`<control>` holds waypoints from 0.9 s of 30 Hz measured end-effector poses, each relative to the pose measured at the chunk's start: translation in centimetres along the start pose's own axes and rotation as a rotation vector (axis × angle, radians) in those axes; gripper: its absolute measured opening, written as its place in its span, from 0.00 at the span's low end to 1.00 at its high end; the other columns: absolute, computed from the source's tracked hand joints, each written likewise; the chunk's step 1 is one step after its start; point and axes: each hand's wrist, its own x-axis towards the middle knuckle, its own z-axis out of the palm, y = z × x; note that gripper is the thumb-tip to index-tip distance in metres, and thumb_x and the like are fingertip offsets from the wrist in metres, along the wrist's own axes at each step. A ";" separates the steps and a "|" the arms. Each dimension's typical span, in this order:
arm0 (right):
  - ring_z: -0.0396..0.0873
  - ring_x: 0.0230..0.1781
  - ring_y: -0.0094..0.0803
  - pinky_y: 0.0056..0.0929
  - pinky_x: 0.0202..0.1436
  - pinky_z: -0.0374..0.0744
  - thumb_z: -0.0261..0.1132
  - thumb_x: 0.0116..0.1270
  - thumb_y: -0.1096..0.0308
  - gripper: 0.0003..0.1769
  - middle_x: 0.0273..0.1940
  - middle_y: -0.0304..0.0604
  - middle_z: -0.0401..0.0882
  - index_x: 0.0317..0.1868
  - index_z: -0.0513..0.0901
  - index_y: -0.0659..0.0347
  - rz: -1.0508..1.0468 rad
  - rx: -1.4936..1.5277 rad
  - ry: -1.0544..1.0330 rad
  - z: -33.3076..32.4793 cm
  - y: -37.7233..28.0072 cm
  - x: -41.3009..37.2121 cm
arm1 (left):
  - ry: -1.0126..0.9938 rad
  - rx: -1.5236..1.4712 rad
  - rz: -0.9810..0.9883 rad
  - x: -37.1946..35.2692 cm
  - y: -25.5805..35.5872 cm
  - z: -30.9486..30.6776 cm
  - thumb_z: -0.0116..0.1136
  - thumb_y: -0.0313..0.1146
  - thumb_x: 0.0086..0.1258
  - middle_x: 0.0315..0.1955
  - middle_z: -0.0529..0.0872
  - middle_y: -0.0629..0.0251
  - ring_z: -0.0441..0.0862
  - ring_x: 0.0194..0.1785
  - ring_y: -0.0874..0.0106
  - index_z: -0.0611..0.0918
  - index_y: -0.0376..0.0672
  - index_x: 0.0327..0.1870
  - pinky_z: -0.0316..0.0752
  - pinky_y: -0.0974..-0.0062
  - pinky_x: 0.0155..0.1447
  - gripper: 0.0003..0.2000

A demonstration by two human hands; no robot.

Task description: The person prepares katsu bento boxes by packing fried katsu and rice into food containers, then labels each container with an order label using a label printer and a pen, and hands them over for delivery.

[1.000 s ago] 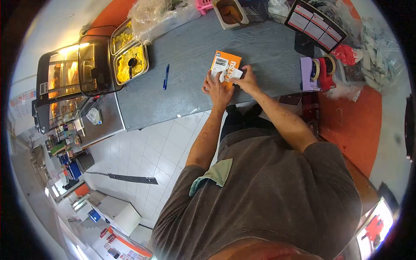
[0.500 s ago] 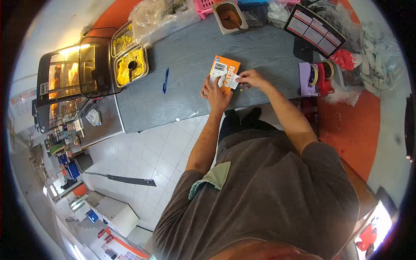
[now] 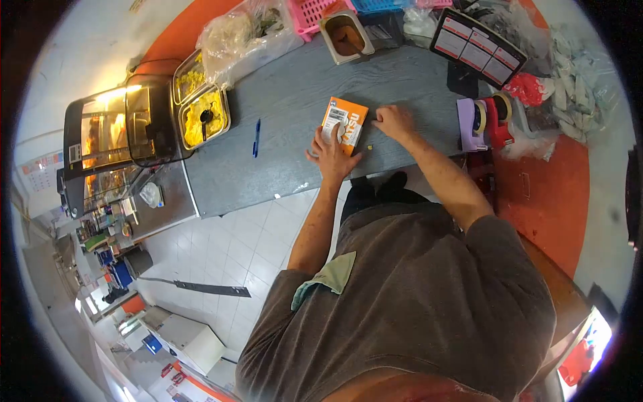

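Observation:
An orange and white box (image 3: 356, 115) with a printed white label lies flat on the grey table (image 3: 281, 100). My left hand (image 3: 330, 159) rests across the box's near end, its fingers spread over the label side and its thumb out to the right. Just right of the box, apart from it, is my right hand (image 3: 396, 124), fingers curled in with the fingertips pressed together. Whatever those fingers may hold is hidden. A tiny yellow bit (image 3: 370, 147) lies on the table between my hands.
A blue pen (image 3: 256, 138) lies to the left. Beyond it are a metal tray of yellow food (image 3: 194, 134) and a lit display warmer (image 3: 100, 130). A sauce pan (image 3: 328, 30) stands at the back; tape dispensers (image 3: 499, 134) and a tablet (image 3: 477, 47) are right.
My right hand has drawn back to the right, off the box. The small white paper it held over the box no longer shows in its fingers. My left hand stays on the box.

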 end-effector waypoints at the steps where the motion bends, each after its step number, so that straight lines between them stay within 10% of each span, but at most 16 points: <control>1: 0.81 0.33 0.42 0.40 0.36 0.77 0.70 0.53 0.59 0.13 0.31 0.44 0.82 0.30 0.81 0.61 0.009 -0.001 0.014 0.5 0.7 -0.5 | 0.047 0.031 -0.035 0.1 0.5 0.0 0.67 0.52 0.48 0.65 0.57 0.50 0.51 0.68 0.50 0.66 0.56 0.64 0.43 0.38 0.62 0.39; 3: 0.79 0.29 0.36 0.36 0.32 0.75 0.68 0.57 0.62 0.12 0.29 0.44 0.80 0.30 0.80 0.63 -0.092 0.319 0.299 1.2 1.8 -2.0 | 0.092 0.059 -0.061 0.9 1.3 0.5 0.65 0.56 0.50 0.65 0.57 0.50 0.51 0.68 0.49 0.67 0.58 0.63 0.43 0.35 0.61 0.37; 19: 0.80 0.33 0.40 0.35 0.38 0.76 0.63 0.61 0.65 0.11 0.34 0.49 0.81 0.39 0.81 0.65 0.371 0.445 0.168 1.2 6.6 -21.6 | 0.247 0.083 -0.103 14.5 -10.2 0.8 0.65 0.61 0.48 0.66 0.53 0.46 0.50 0.68 0.45 0.65 0.62 0.65 0.46 0.32 0.62 0.40; 27: 0.76 0.45 0.48 0.38 0.48 0.75 0.62 0.61 0.64 0.15 0.43 0.51 0.79 0.46 0.80 0.64 0.009 0.074 0.268 8.7 1.2 -10.4 | 0.340 -0.210 -0.410 17.6 -7.9 -3.1 0.63 0.65 0.48 0.67 0.51 0.46 0.45 0.71 0.48 0.64 0.55 0.65 0.37 0.32 0.64 0.43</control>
